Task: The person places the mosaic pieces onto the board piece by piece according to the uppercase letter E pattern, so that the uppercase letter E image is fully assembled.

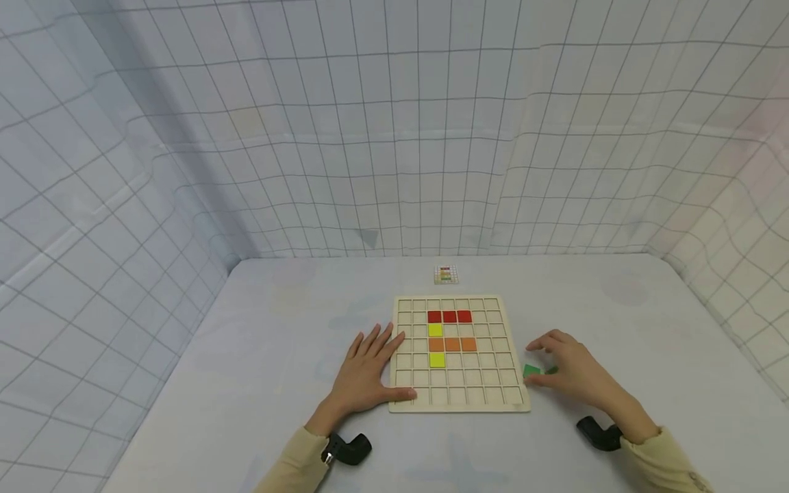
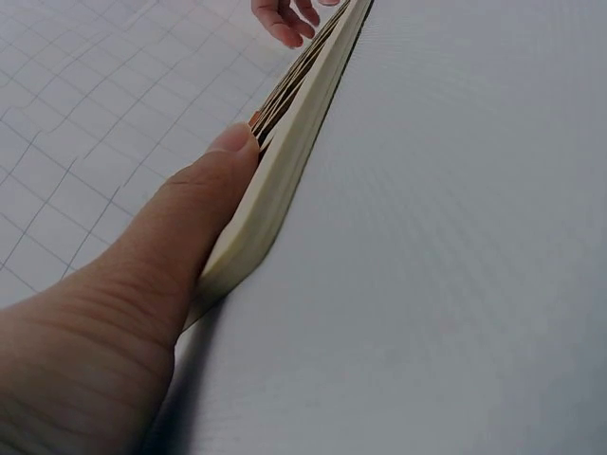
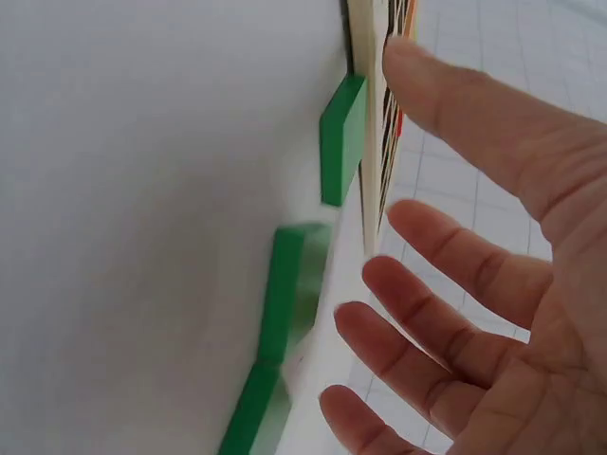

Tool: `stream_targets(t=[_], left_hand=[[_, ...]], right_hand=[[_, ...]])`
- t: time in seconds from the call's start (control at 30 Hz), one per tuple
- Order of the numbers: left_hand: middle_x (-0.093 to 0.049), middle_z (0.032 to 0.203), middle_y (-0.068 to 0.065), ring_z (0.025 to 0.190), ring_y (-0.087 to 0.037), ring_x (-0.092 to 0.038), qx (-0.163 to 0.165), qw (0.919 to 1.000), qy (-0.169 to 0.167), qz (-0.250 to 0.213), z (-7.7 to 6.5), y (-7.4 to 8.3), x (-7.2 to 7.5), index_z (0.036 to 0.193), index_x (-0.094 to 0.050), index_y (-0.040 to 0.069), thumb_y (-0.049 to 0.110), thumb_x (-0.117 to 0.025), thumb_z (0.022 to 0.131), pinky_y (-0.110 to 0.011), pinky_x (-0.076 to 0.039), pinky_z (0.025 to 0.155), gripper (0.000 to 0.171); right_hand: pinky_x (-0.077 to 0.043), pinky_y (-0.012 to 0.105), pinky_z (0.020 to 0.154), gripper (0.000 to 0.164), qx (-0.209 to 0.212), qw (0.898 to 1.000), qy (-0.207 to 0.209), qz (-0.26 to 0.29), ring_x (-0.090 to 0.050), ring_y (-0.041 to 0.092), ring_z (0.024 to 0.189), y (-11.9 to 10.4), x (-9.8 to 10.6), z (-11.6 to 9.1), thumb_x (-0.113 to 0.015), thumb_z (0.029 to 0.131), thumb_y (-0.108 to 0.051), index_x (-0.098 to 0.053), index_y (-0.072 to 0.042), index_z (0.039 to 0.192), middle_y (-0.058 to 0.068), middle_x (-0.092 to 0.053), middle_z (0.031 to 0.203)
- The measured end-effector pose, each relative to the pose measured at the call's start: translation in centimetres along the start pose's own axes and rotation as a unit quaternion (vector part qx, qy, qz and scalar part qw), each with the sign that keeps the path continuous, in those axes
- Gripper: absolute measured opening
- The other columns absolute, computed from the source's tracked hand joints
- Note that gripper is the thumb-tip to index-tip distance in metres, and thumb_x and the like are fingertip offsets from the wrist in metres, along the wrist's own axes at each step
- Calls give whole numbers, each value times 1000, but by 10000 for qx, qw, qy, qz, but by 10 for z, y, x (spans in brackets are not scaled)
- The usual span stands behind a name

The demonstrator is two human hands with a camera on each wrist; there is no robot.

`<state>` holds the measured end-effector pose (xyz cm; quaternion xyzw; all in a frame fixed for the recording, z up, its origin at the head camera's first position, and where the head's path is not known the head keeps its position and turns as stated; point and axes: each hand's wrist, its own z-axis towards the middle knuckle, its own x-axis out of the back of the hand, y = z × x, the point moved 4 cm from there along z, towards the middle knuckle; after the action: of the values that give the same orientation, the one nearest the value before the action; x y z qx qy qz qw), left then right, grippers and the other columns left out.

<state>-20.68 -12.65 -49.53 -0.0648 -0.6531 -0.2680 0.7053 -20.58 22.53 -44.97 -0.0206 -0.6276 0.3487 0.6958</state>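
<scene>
A pale wooden grid board (image 1: 425, 396) lies flat on the table, with three red tiles (image 1: 449, 317), three orange tiles (image 1: 453, 344) and two yellow tiles (image 1: 437, 359) in its cells. My left hand (image 1: 365, 375) rests on the board's left edge, fingers spread; the left wrist view has its thumb (image 2: 204, 190) on the near corner. Just right of the board, my right hand (image 1: 573, 370) hovers with fingers apart, holding nothing. Three green tiles (image 3: 341, 142) lie beneath it on the table in the right wrist view; the hand partly covers them in the head view.
Behind the board lies a small card (image 1: 446, 274) printed with a coloured grid pattern. White grid-lined curtains (image 1: 394, 137) stand around the back and sides of the white table (image 1: 277, 329). A black wrist device (image 1: 351, 449) sits on each wrist.
</scene>
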Motion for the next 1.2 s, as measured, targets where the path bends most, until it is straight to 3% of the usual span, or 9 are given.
stream_targets(t=[0.13, 0.37, 0.7, 1.2], left_hand=[[-13, 158, -1, 144, -21, -4, 3, 10000, 3, -27, 0, 0, 1, 153, -22, 23, 81, -51, 72, -42, 1, 113, 103], [-13, 158, -2, 143, -22, -5, -53, 10000, 24, -10, 0, 0, 1, 153, -23, 23, 81, -50, 73, -43, 0, 113, 103], [-18, 157, -6, 143, -26, -10, -162, 9996, 190, -101, 0, 2, 5, 152, -27, 19, 81, -50, 74, -47, -4, 113, 102], [-13, 158, -2, 143, -22, -4, -28, 10000, -23, -84, 0, 1, 3, 153, -22, 23, 80, -51, 73, -43, 1, 113, 102]], right_hand=[[-45, 37, 74, 38, -61, 9998, -153, 54, -52, 17, 87, 7, -1, 0, -85, 68, -33, -68, -13, 94, -6, -58, 96], [-44, 34, 70, 23, -13, 9999, -128, 0, -50, 13, 81, 9, -3, 4, -83, 73, -23, -68, -16, 89, -8, -57, 87], [-39, 34, 68, 22, -283, 9990, -329, 54, -47, 14, 78, 8, -3, 11, -82, 75, -22, -65, -15, 88, -7, -57, 85], [-45, 33, 66, 24, -733, 9963, -389, 226, -54, 15, 78, 1, -3, 9, -80, 75, -11, -61, -12, 90, -5, -60, 84]])
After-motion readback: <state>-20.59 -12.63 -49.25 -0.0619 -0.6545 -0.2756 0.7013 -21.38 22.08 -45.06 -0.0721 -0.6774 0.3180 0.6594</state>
